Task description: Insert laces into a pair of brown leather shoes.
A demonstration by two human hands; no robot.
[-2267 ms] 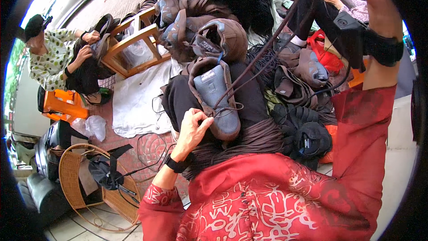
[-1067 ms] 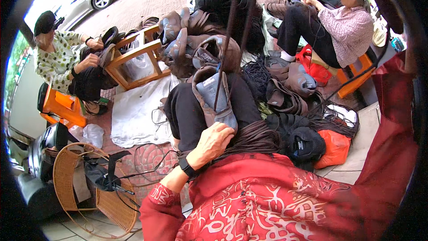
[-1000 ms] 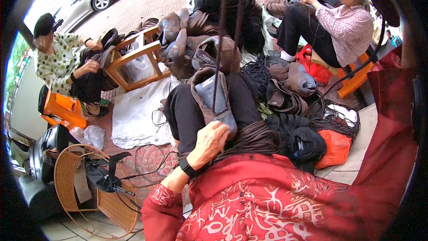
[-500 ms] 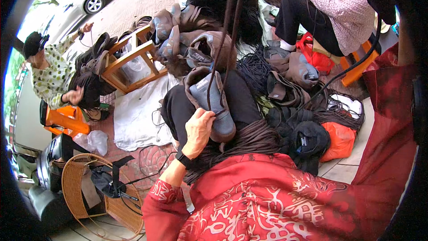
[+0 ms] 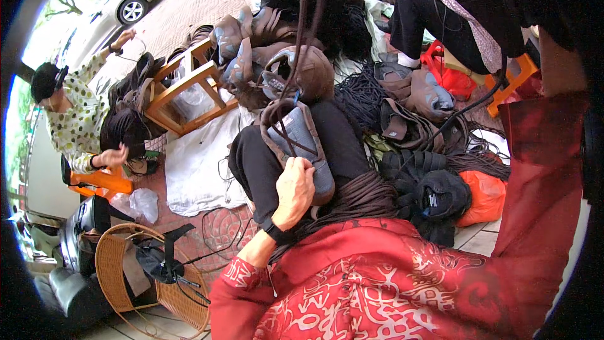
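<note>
A grey-blue and brown shoe upper (image 5: 296, 127) lies across my dark-trousered knees, with its opening pointing away from me. My left hand (image 5: 296, 186) is closed at its lacing, fingertips pinched where a brown shoelace (image 5: 286, 140) meets the upper. From there, long strands of lace stretch upward past the top of the picture. My right arm, in a red sleeve (image 5: 535, 164), is raised at the right; the hand itself is out of view. A thick bundle of brown laces (image 5: 362, 198) rests on my lap.
Piled shoe uppers (image 5: 302, 69) and a wooden stool frame (image 5: 189, 91) stand ahead. Black laces (image 5: 358, 101), a red bag (image 5: 443, 72) and an orange bag (image 5: 484, 198) lie to the right. A wicker chair (image 5: 116, 264) is at lower left. Two co-workers sit nearby.
My left hand has shifted slightly right and its fingers have curled in more. The lace strands above have swung left, and a slack length now crosses the upper. My raised right arm has shifted.
</note>
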